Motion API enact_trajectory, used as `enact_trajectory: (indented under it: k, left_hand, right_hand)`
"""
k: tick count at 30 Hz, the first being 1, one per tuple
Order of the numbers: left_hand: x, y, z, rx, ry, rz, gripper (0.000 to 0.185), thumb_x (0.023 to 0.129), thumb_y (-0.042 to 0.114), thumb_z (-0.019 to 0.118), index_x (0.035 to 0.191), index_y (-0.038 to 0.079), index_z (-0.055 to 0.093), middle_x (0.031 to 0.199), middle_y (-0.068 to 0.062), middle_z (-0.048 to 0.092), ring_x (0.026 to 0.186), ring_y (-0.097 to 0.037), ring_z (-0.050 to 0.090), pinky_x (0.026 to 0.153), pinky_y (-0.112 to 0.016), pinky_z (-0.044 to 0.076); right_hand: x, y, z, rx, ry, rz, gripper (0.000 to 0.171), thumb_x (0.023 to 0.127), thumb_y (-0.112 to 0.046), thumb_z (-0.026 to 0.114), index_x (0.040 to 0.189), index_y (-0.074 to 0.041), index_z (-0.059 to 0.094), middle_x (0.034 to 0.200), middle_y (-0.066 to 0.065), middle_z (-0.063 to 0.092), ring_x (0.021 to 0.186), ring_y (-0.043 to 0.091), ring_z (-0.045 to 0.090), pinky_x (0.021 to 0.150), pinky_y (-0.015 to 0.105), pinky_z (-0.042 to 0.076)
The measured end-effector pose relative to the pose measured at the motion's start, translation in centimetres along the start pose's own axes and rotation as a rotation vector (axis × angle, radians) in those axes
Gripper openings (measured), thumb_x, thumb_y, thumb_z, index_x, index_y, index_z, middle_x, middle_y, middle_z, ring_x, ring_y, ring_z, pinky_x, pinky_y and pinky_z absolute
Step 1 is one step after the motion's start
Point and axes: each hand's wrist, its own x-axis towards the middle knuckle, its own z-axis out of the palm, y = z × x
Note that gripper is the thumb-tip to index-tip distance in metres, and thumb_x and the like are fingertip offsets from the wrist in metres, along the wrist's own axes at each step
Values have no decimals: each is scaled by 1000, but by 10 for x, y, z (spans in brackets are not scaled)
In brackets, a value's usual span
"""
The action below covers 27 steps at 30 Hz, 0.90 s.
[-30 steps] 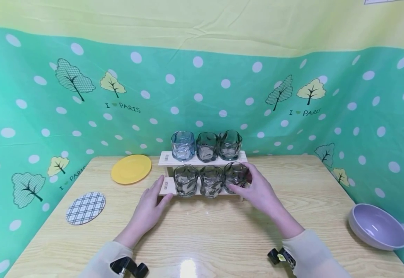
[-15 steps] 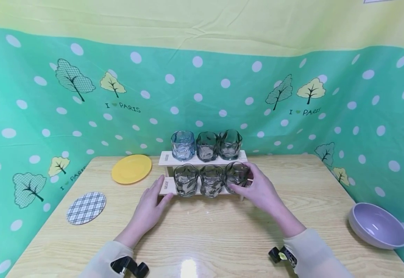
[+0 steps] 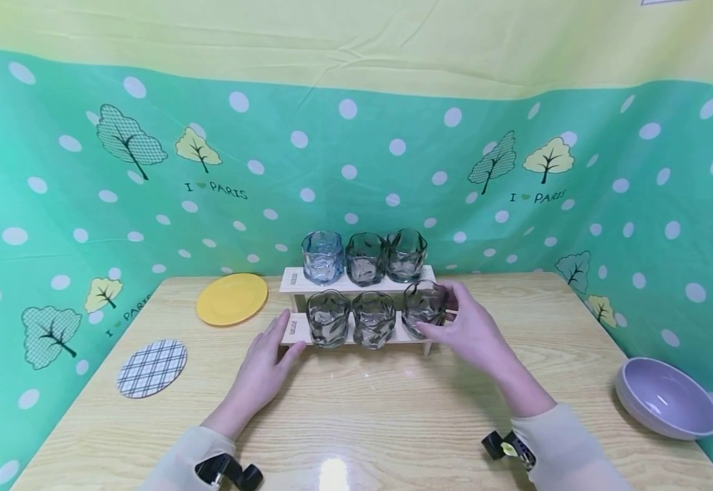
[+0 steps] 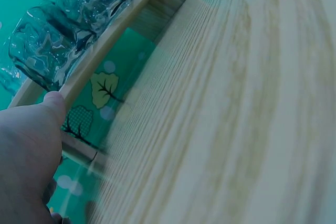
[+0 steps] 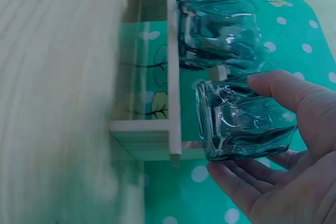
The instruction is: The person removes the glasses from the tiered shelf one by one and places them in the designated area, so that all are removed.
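In the head view my right hand grips a smoky grey glass tumbler at the right end of the lower shelf. The right wrist view shows thumb and fingers round this tumbler, with a gap between its base and the shelf. My left hand holds the left end of the two-tier wooden rack, its thumb at the lower shelf's front edge. Two more grey tumblers, a left one and a middle one, stand beside the held tumbler's place.
On the upper shelf stand a blue tumbler and two grey tumblers. A yellow plate and a checked round mat lie left on the wooden table. A purple bowl stands far right. Patterned cloth hangs behind.
My right hand has moved the grey tumbler slightly right and up, apart from the middle tumbler and off the shelf. The left hand stays at the rack's left end.
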Motion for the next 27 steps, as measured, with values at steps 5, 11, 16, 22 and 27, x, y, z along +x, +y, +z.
enact_trajectory:
  k: [5, 11, 16, 22, 27]
  left_hand:
    - [0, -1, 0, 0, 2, 1, 78, 114, 38, 63, 173, 0, 28, 174, -27, 34, 161, -50, 30, 132, -68, 19]
    - [-1, -2, 0, -1, 11, 3, 78, 114, 37, 64, 173, 0, 29, 173, -28, 35, 160, -51, 31, 132, -68, 19]
    - [-1, -2, 0, -1, 10, -1, 78, 114, 37, 64, 173, 0, 30, 173, -29, 35, 160, -51, 31, 132, -68, 19]
    - [-1, -2, 1, -4, 5, -4, 78, 114, 39, 63, 173, 1, 29, 174, -27, 35, 161, -50, 30, 132, -68, 19]
    - [1, -2, 2, -5, 4, -1, 79, 114, 40, 64, 173, 1, 29, 174, -26, 34, 161, -50, 30, 132, -67, 19]
  right_hand:
    - [0, -3, -12, -16, 11, -26, 93, 89, -42, 94, 159, -5, 45, 144, 20, 63, 130, 44, 63, 112, 64, 53]
    - [-3, -5, -25, 3, 21, -27, 94, 89, -40, 95, 159, -4, 42, 143, 20, 60, 132, 44, 63, 114, 60, 54]
    - [-3, -6, -35, 20, 26, -14, 97, 90, -40, 94, 159, -1, 39, 144, 23, 58, 134, 47, 61, 116, 59, 52]
    - [-6, -5, -47, 26, 34, 29, 103, 90, -48, 94, 163, -5, 35, 149, 26, 54, 137, 52, 59, 117, 60, 51]
    - [-7, -6, -56, 41, 40, 35, 105, 90, -46, 94, 164, -3, 33, 150, 28, 52, 139, 53, 57, 119, 60, 49]
